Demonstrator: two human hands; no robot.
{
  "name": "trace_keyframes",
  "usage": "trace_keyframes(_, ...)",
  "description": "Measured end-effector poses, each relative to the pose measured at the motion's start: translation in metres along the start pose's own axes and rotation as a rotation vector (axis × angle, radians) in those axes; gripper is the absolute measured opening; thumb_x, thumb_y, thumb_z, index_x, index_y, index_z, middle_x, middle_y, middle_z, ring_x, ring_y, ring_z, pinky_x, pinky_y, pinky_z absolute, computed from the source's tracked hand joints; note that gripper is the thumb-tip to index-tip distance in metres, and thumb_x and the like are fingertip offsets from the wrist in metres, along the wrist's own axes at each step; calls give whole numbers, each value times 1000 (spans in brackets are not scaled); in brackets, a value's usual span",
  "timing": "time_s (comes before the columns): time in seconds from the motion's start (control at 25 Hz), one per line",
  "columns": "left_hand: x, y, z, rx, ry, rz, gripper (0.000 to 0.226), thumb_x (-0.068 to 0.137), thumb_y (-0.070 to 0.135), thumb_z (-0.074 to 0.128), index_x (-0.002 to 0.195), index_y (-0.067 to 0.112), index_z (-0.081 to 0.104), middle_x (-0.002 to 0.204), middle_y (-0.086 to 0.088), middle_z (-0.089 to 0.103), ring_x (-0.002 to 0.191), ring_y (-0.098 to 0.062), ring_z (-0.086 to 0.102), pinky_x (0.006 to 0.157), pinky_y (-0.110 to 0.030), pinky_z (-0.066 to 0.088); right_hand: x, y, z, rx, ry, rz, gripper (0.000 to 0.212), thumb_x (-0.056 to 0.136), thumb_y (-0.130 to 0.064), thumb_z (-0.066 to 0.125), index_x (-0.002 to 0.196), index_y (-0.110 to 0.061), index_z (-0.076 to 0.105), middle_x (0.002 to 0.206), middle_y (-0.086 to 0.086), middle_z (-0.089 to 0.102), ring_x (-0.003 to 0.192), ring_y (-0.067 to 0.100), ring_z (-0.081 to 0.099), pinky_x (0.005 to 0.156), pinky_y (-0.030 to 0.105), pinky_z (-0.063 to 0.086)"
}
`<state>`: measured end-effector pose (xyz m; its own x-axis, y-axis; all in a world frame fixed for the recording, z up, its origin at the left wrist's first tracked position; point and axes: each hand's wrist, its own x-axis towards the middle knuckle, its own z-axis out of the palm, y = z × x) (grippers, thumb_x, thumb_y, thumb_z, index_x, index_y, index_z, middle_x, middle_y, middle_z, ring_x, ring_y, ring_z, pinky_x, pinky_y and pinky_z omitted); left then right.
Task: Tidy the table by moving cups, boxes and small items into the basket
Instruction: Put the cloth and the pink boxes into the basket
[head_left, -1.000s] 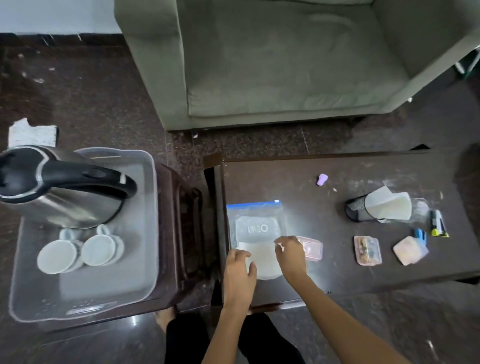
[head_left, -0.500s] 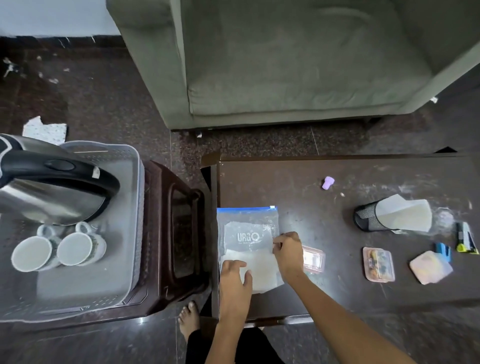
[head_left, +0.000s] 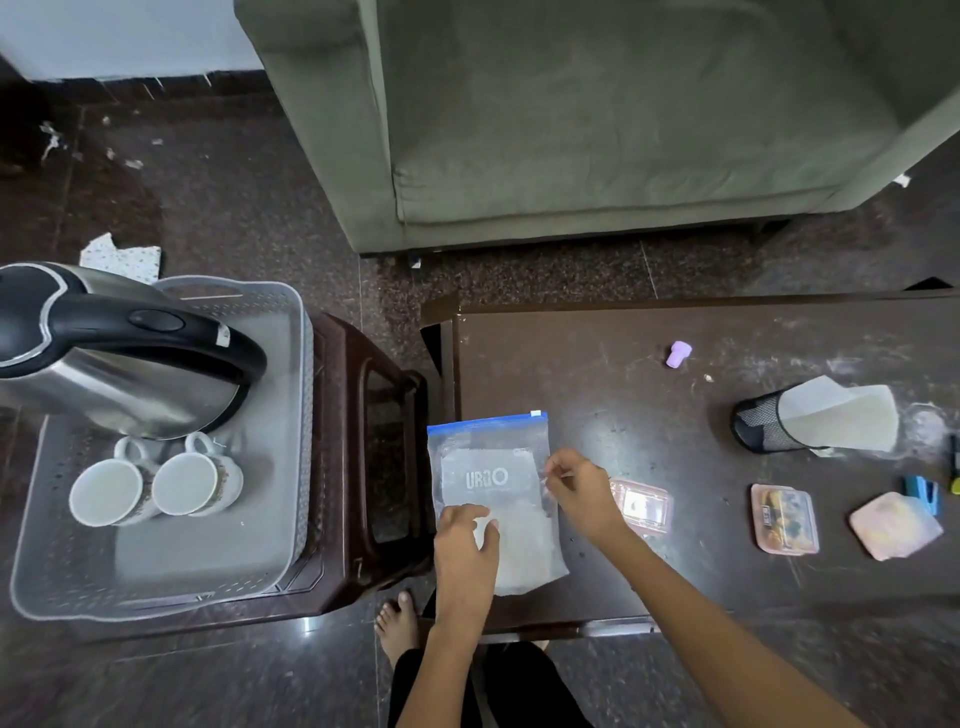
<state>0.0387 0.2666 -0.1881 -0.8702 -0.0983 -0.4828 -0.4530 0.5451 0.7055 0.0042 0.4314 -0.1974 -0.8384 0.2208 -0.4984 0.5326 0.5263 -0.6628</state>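
Our left hand (head_left: 465, 543) presses flat, fingers straight, on the zip bag (head_left: 493, 499) lying at the table's (head_left: 649, 415) left end. Our right hand (head_left: 579, 491) seems to pinch the bag's right edge. The basket (head_left: 270, 519) beside the table holds two cups (head_left: 156, 486).
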Motion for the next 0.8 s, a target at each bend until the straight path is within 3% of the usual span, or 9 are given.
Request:
trace_keyframes(0.2,1,-3,-17,-142,43,-8,23,97,23,48,112,11,61,112,-2,55,100,-16,58,82,-20,41,-45,-41,-33,281,-133,-24,25,79,13,51,71,-5,66,85,14,64,79,25,61,77,27,48)
trace_keyframes(0.32,-2,4,-26,-380,-38,-109,35,95,28,51,128,16,49,125,2,51,115,-13,51,92,-22,39,-58,-53,-44,404,-191,-17,33,80,16,49,70,-9,68,79,7,63,72,16,58,71,16,47)
trace_keyframes(0.44,4,6,-34,-615,-88,-227,46,96,32,47,141,24,37,134,5,47,125,-11,43,102,-26,32,-60,-61,-48,509,-229,7,34,82,16,46,76,-6,71,65,-2,62,62,8,53,64,14,44)
trace_keyframes(0.56,10,2,-48,-720,-66,-191,35,97,17,47,132,25,49,127,-3,57,116,-15,54,94,-23,41,-56,-66,-59,526,-183,107,28,88,6,49,95,-8,72,63,-6,56,54,0,49,59,9,40)
trace_keyframes(0.68,9,2,-65,-668,-142,-110,31,88,-2,58,108,20,66,108,-5,67,99,-18,61,82,-19,51,-55,-63,-68,371,-390,147,34,81,-16,72,114,-22,67,67,-8,47,62,3,50,69,13,42)
trace_keyframes(0.8,8,6,-80,-490,-232,-48,37,72,-7,74,99,19,70,92,2,67,90,-16,62,77,-14,51,-55,-63,-59,92,-406,123,56,62,-1,85,113,-14,66,59,-20,47,56,-3,49,57,4,36)
